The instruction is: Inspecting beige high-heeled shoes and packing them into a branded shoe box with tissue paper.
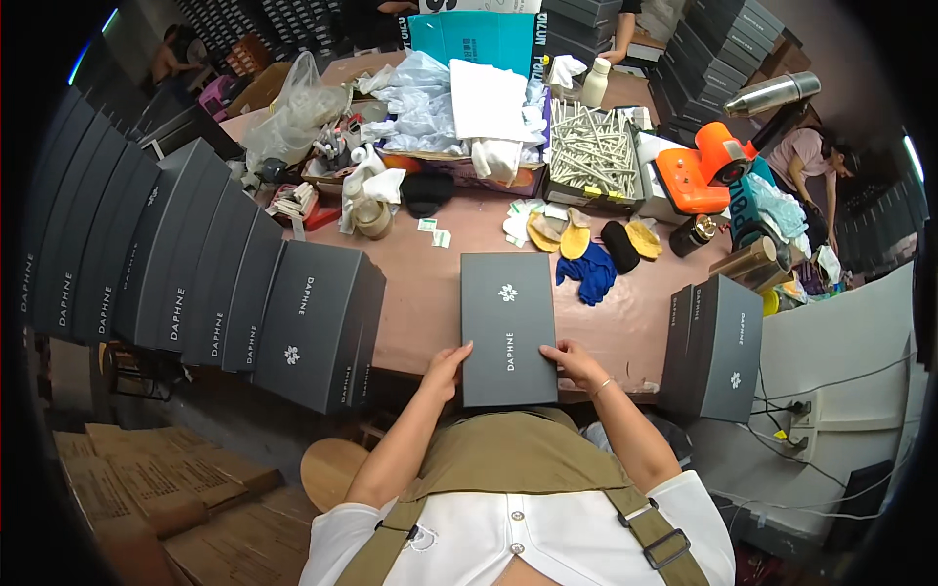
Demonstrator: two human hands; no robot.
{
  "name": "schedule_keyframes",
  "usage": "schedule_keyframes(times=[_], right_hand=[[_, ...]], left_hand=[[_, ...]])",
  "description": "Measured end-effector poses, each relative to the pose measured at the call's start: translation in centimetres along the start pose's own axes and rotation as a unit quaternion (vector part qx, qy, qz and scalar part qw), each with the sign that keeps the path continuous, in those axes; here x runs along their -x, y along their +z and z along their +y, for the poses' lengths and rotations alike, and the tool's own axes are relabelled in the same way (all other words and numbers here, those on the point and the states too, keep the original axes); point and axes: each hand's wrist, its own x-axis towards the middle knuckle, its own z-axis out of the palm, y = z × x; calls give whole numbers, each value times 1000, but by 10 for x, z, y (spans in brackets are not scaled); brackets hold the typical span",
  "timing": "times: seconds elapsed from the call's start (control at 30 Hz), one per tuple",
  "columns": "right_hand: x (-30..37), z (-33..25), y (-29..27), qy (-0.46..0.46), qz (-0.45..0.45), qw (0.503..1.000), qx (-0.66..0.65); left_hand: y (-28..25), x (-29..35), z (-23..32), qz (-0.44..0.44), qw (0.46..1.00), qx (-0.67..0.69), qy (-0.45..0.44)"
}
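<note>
A dark grey shoe box [508,303] lies in front of me at the table's near edge, its lid closed, with a white flower mark and lettering on top. My left hand [447,371] grips its left side, thumb along the lid's edge. On the opposite side my right hand [576,365] holds it the same way, thumb resting on the lid. The fingers under and behind the box's sides are partly hidden. Beyond the box lie a crumpled blue cloth [588,273], a black rolled item [619,246] and yellow pads [575,240].
More grey boxes stand stacked at left [318,322] and right [718,342]. At the back are a tray of white sticks [591,151], an orange device [699,171], white tissue paper [498,103] and a tape roll [372,219]. Flattened cartons [176,479] cover floor at left. A person [806,166] bends at far right.
</note>
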Motion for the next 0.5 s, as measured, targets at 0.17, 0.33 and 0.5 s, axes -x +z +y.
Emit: schedule_keyframes(times=[0.17, 0.33, 0.5], right_hand=[[46, -58, -24, -71, -44, 978, -190], [68, -80, 58, -106, -126, 981, -99], [44, -81, 71, -438, 97, 805, 388]], left_hand=[[17, -5, 26, -83, 994, 74, 21], [-17, -5, 61, 140, 929, -220, 262], [-22, 33, 137, 152, 877, -239, 388]])
